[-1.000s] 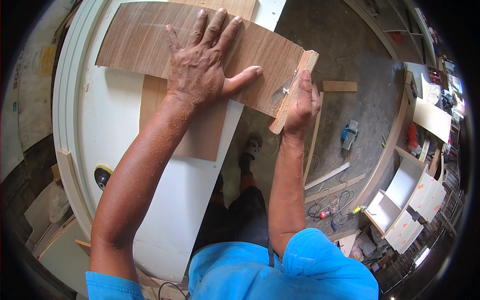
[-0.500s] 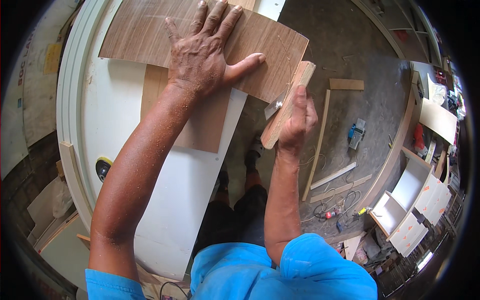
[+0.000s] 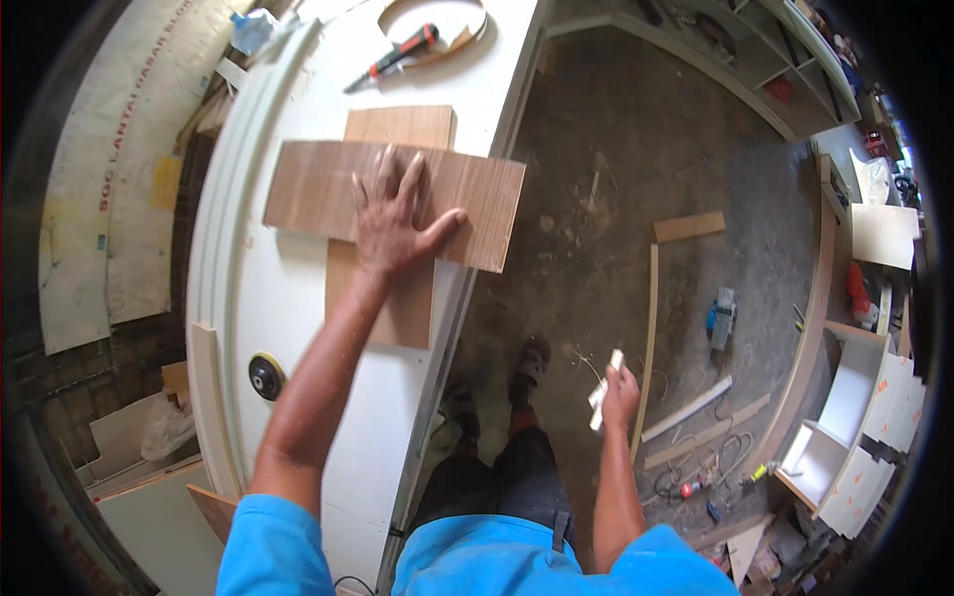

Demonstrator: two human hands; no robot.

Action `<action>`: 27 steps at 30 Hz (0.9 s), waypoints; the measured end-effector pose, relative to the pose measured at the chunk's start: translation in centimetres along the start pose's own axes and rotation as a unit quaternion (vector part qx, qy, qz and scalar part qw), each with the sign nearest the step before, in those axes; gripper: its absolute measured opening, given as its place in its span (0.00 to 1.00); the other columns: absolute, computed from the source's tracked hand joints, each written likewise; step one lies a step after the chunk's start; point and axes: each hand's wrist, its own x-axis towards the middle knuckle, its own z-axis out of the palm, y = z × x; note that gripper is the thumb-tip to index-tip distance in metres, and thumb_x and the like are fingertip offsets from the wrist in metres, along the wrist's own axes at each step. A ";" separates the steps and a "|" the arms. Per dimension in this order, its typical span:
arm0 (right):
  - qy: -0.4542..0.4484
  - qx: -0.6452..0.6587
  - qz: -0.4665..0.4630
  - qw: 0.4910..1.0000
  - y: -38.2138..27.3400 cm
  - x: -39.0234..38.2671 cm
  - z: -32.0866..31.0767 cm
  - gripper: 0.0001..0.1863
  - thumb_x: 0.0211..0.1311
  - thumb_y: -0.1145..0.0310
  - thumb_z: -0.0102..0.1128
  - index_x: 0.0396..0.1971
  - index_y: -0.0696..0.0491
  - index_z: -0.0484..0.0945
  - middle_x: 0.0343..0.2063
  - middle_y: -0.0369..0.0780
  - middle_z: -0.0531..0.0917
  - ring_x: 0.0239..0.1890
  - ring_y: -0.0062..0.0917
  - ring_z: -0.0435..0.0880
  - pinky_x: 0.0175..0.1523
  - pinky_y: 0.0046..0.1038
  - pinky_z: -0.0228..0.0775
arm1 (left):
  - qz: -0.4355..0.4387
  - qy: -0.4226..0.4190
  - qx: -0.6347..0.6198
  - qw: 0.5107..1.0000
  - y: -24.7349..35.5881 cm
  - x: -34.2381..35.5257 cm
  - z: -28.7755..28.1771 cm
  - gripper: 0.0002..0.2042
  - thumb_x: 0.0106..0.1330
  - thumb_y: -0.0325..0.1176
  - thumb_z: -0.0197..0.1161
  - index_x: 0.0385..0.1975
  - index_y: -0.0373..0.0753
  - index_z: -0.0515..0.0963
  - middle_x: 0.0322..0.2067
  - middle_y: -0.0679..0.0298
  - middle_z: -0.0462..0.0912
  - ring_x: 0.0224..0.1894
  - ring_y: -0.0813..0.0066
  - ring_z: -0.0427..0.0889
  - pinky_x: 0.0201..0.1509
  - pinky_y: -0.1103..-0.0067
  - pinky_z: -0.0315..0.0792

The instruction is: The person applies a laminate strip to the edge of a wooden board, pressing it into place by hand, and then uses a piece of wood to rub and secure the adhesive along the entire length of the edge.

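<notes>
My left hand [image 3: 393, 226] lies flat with spread fingers on a brown wood-grain board [image 3: 475, 204]. The board rests crosswise over another brown board [image 3: 381, 308] on a white bench [image 3: 363, 427], and its right end juts past the bench edge. Out over the floor, away from the bench, my right hand [image 3: 621, 397] is closed around a small wooden block [image 3: 599, 405]. A pale flat piece shows along the block's side, too blurred to name. Thin curled strands [image 3: 586, 360] hang in view just beside it.
A red-and-black-handled tool [image 3: 402, 55] lies by a coiled strip [image 3: 473, 38] at the bench's far end. A round black pad [image 3: 265, 375] sits at left. Wood strips [image 3: 686, 409], a blue-grey power tool [image 3: 722, 318] and cables cover the floor at right.
My right hand has drawn the block away from the board's right end, down and out over the floor. The left hand stays on the board. The view has shifted, showing more of the bench.
</notes>
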 end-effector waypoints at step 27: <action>-0.149 0.040 0.251 0.956 2.0 4.2 -21.3 0.17 0.53 0.62 0.77 0.29 0.63 0.84 0.25 0.43 0.85 0.25 0.31 0.83 0.34 0.38 0.74 | -0.568 0.150 -0.714 0.382 1.8 -2.2 0.5 0.37 0.71 0.55 0.64 0.70 0.34 0.67 0.64 0.47 0.77 0.58 0.49 0.83 0.49 0.54 0.84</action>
